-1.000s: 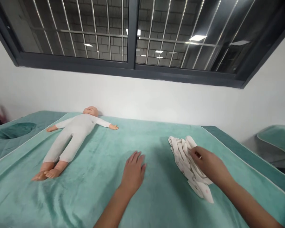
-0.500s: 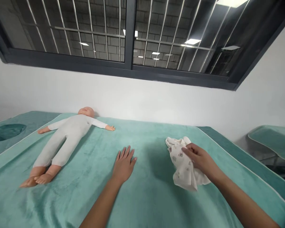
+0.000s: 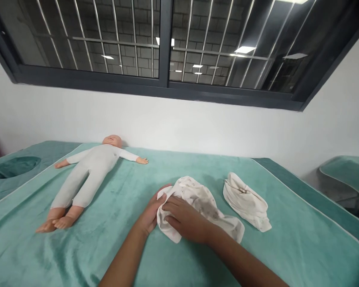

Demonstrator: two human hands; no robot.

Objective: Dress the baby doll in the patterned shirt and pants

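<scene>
Printed white cloth [image 3: 199,195] is sitting further left than half a second ago, apart from a second bunched cloth [image 3: 245,202]; it's lying crumpled on the green cover [image 3: 131,247], small motifs showing; left hand [image 3: 152,209] is curling round its near-left edge, thumb over fabric; right hand [image 3: 185,219] is resting there half-curled, can't tell if gripping.

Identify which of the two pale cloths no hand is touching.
The crumpled cloth farther right, lying by itself on the green cover; the other cloth has the left hand and right hand on it.
</scene>
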